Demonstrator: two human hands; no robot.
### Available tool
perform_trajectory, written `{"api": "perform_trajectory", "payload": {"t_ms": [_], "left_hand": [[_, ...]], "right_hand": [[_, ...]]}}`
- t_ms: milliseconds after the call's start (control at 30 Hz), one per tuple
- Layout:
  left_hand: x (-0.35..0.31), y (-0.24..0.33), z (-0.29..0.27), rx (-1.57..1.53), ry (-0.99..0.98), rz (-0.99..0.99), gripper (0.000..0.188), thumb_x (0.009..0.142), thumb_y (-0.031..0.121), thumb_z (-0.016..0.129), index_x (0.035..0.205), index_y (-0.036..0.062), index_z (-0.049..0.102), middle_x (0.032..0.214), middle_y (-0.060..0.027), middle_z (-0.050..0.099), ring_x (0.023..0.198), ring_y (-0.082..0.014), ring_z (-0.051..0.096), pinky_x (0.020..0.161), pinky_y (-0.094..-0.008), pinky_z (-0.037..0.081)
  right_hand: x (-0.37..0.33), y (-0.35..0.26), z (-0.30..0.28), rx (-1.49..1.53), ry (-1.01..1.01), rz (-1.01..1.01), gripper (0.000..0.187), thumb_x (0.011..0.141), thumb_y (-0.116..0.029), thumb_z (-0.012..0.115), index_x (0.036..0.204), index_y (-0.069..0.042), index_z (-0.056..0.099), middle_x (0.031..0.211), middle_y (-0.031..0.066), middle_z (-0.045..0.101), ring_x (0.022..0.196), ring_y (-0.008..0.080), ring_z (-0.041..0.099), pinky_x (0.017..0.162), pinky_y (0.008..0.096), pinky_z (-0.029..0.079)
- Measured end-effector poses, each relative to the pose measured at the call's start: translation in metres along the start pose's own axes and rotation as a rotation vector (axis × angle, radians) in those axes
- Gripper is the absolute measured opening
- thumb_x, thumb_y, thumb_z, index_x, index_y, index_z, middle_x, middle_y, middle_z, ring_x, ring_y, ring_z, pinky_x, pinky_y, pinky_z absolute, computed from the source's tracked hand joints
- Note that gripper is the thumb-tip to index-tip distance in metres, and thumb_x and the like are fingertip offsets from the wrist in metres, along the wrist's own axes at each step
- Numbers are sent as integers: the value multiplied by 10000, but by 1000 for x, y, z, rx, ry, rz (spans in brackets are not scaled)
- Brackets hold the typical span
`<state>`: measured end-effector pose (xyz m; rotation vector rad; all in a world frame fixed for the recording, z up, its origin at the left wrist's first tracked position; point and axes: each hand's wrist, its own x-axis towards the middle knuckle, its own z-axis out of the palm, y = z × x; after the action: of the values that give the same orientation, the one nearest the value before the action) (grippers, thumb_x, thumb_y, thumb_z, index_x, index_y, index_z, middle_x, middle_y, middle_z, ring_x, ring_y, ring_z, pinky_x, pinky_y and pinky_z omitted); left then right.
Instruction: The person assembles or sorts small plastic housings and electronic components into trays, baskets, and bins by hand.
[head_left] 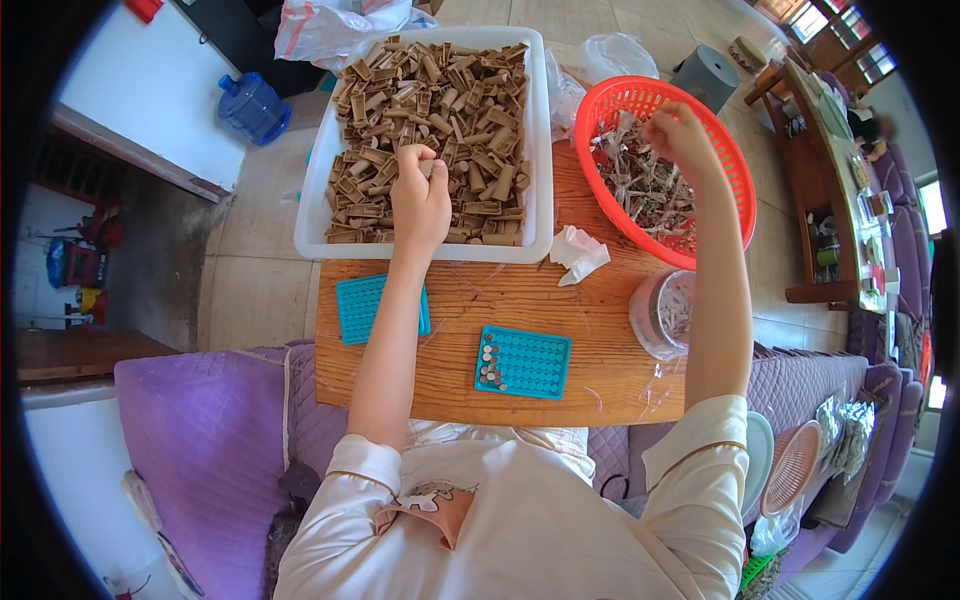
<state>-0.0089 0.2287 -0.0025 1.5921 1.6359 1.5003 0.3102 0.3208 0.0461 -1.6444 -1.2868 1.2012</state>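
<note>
My left hand [420, 200] is closed above the white plastic tub [543, 150], with a small brown piece [428, 168] showing between thumb and forefinger. Many short brown half-tube pieces [480, 130] fill that tub. Over on the right, my right hand [682, 142] reaches over the red plastic basket [742, 190], its fingers drawn together. Whatever they may be gripping is too small to make out. Tangled pale, see-through strips [640, 185] lie in the basket beneath it.
On the wooden table [450, 380] lie two teal trays, one with small round discs [490, 372], the other [362, 305] partly behind my left forearm. A crumpled white tissue [578, 254] and a clear tub [655, 315] sit by the basket. A blue water bottle [255, 108] stands on the floor.
</note>
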Motion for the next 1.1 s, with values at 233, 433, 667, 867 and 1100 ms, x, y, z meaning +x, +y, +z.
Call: {"api": "perform_trajectory", "payload": {"t_ms": [233,433,667,867,1100], "left_hand": [[-6,10,-12,-331,-92,-77,162,815,123,489,933,32,423,573,-8,439,488,-72,376,459,-238,307],[-32,22,-13,-328,-62,115,137,861,110,413,891,25,516,574,-8,461,509,-59,412,455,-215,318],[-137,99,-61,-659,-590,-54,262,845,245,542,988,27,562,649,26,515,484,3,325,407,-186,230],[-151,113,-75,-600,-565,-241,198,778,121,620,952,38,574,720,20,579,471,-2,300,407,-191,225],[-159,110,-72,-583,-453,-148,179,769,57,605,943,45,569,751,8,591,470,-3,293,411,-187,229]], "right_hand": [[-95,-43,29,554,-44,-423,227,796,57,352,994,-49,386,905,92,547,718,113,507,695,255,435],[-211,-26,104,-126,-45,-696,273,753,115,416,986,-13,478,914,123,564,779,217,547,753,290,423],[-270,-10,111,-446,-117,-1194,396,656,-18,586,1043,-55,512,1041,135,557,757,216,603,520,266,515],[-292,-19,106,-646,-86,-1091,399,682,-47,608,1071,-51,519,1020,117,564,704,186,600,526,261,513],[-288,-12,116,-401,43,-999,360,641,7,662,986,-41,571,902,81,567,702,205,599,538,284,499]]}}
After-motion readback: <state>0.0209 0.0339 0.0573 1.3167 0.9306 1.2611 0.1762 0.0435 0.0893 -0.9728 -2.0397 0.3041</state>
